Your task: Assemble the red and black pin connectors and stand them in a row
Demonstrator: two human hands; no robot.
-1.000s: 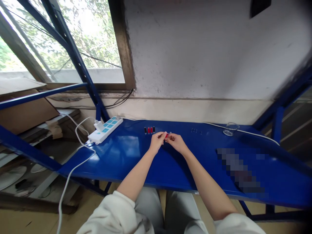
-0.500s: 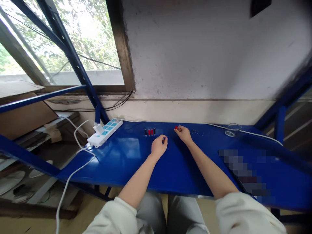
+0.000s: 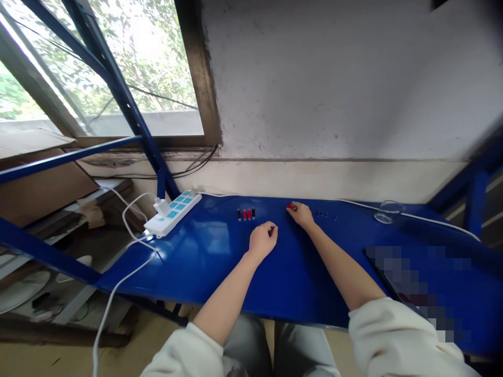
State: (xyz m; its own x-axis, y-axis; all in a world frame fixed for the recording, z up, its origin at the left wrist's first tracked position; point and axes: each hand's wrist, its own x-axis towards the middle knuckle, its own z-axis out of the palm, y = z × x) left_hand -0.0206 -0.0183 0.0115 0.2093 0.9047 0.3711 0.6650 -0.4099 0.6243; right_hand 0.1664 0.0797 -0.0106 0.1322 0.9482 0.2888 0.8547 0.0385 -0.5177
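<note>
My right hand (image 3: pixel 302 214) is over the far part of the blue table (image 3: pixel 196 272), its fingers pinched on a small red piece (image 3: pixel 289 206) too small to identify. Closer to me, my left hand (image 3: pixel 262 239) is closed with thumb and fingertips together; whatever it may hold is hidden. Beyond it to the left, a short row of small red (image 3: pixel 247 214) and black cylinders (image 3: pixel 239 214) stands on the table, black at both ends. Several tiny dark or shiny bits (image 3: pixel 322 213) lie right of my right hand.
A white power strip (image 3: pixel 173 213) with a plug and cable lies at the left. Toward the back right are a clear round dish (image 3: pixel 383 217) and a thin white cable (image 3: pixel 436 221). A blurred-out flat object (image 3: pixel 404 283) lies front right. Blue frame posts (image 3: pixel 147 149) flank the table.
The whole view has shifted slightly, with the scene sliding right. My right hand keeps its pinch on the red piece. My left hand stays closed in nearly the same place.
</note>
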